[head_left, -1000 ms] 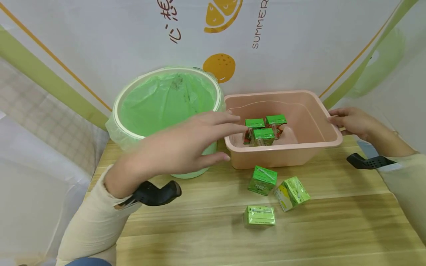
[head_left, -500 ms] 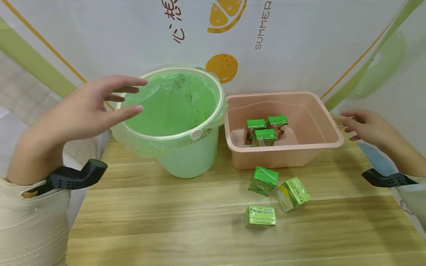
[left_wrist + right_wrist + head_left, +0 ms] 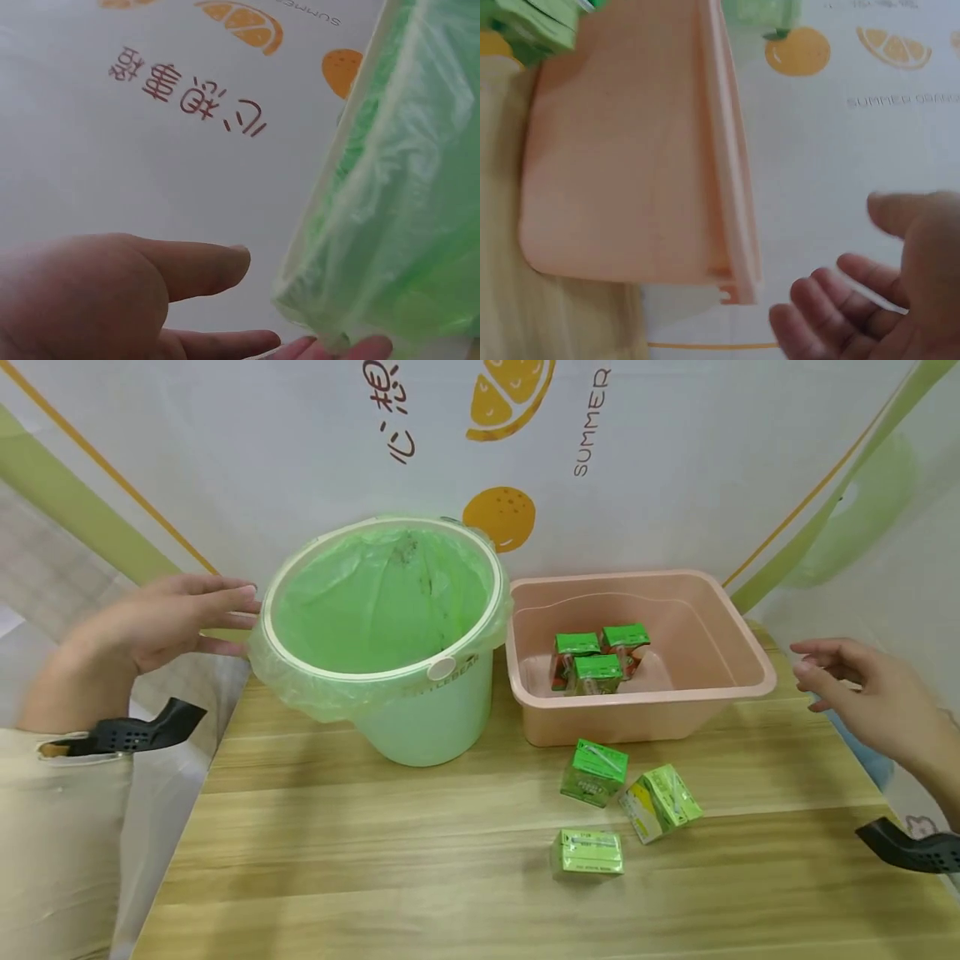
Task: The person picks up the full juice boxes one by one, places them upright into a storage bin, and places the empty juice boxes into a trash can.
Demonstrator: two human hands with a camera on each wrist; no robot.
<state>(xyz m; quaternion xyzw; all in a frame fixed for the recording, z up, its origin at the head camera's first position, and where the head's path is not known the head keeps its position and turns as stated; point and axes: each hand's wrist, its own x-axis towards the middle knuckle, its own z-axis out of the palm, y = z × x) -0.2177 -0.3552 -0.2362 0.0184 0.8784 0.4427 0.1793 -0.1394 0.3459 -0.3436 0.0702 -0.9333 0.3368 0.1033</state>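
Head view: left hand (image 3: 168, 614) lies at the left side of the bucket (image 3: 427, 722), fingers extended and gripping nothing; right hand (image 3: 870, 689) is apart from the pink basin (image 3: 615, 718), off its right end, fingers loosely bent around nothing. The bucket stands at left on the wooden table (image 3: 420, 868), axis upright, mouth facing up, lined with a green bag (image 3: 375, 602). The basin is just right of it, open side up, long axis left to right. Three green-topped cartons (image 3: 596, 668) sit in its left half, visible only here. Near side of the basin, three more on the table: dark green carton (image 3: 592, 774); yellow-and-green carton (image 3: 662, 803) to its right, turned diagonally; light green carton (image 3: 587, 853) nearest, long edge left to right.

Left wrist view adds the bag's outer fold hanging over the rim; fingertips are by its lower edge, contact uncertain as the frame cuts them off. Right wrist view adds the basin's outer end wall, and the printed cloth (image 3: 817, 165) between it and the thumb.
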